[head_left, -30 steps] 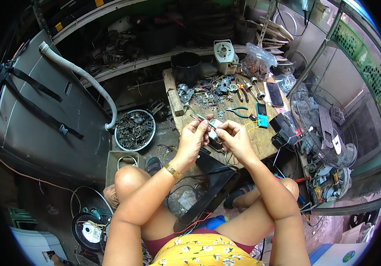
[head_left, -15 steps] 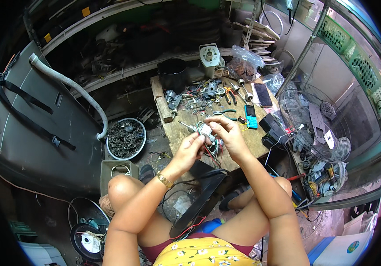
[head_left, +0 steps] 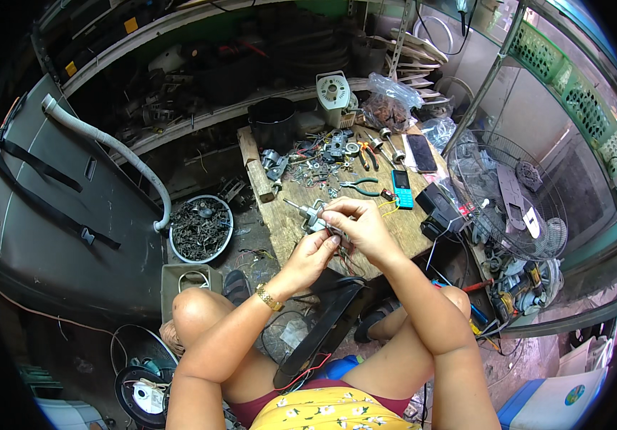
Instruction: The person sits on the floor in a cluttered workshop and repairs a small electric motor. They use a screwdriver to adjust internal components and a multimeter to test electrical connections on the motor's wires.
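A small fan motor [head_left: 313,216] with a thin metal shaft lies at the near part of the wooden table [head_left: 283,222], its shaft toward the far left. Close against its near side, my left hand [head_left: 310,262] is closed, thumb and fingers pinching the motor's thin wires. My right hand [head_left: 360,226] reaches over from the right, its fingers closed at the same wires. Red and dark wires hang below the fingertips. Both hands partly cover the motor, so its near end is hidden.
Pliers [head_left: 360,188], a blue keypad phone [head_left: 402,189] and a dark smartphone [head_left: 421,153] lie on the table, with loose screws and parts [head_left: 323,168] farther back. A wire fan guard [head_left: 509,193] stands at the right. A basin of dark scraps [head_left: 202,228] sits on the floor at left.
My right hand has come down and inward, its fingers closing near the left fingertips. My left hand has shifted slightly nearer and right. The motor now sits slightly left of its earlier place in view.
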Demonstrator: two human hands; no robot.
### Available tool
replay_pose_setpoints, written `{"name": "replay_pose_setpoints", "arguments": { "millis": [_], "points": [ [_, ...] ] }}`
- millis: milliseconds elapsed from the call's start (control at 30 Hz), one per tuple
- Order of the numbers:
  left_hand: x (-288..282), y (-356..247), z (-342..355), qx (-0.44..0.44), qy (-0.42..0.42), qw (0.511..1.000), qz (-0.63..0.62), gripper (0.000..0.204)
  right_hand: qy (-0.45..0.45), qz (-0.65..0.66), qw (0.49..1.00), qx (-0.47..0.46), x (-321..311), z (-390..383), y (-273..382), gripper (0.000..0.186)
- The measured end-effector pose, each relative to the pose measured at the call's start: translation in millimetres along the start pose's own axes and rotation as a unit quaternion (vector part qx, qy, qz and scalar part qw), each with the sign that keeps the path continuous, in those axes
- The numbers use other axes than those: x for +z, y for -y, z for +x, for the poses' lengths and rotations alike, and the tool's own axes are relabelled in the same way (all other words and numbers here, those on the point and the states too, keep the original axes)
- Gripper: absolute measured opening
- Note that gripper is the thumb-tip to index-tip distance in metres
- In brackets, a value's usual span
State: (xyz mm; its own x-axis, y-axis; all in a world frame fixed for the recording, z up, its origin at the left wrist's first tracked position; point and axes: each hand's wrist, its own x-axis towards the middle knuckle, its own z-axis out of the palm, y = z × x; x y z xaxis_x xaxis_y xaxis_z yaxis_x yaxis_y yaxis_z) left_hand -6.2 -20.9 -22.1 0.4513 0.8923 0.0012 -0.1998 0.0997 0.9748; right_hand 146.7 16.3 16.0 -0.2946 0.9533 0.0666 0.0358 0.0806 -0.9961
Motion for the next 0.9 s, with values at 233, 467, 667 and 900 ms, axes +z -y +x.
{"name": "replay_pose_setpoints", "arguments": {
  "millis": [233, 467, 667, 900],
  "points": [
    [-7.3, 0.1, 0.2, -0.014, 0.011, 0.998, -0.063, 0.025, 0.024, 0.04, 0.999, 0.014, -5.7, 2.6, -11.4, 0.016],
    [-15.7, -11.6, 1.3, -0.037, 0.026, 0.995, -0.087, 0.028, 0.022, 0.165, 0.983, 0.082, -6.7, 1.5, -1.9, 0.024],
    [-7.3, -8.0, -1.3, -0.044, 0.084, 0.994, -0.049, 0.03, 0.039, 0.047, 0.998, 0.024, -10.9, 8.5, -8.9, 0.016],
    [-12.3, -10.1, 0.4, -0.024, 0.065, 0.997, -0.028, 0.03, 0.042, 0.062, 0.997, 0.0, -3.2, 7.8, 1.1, 0.011]
  ]
}}
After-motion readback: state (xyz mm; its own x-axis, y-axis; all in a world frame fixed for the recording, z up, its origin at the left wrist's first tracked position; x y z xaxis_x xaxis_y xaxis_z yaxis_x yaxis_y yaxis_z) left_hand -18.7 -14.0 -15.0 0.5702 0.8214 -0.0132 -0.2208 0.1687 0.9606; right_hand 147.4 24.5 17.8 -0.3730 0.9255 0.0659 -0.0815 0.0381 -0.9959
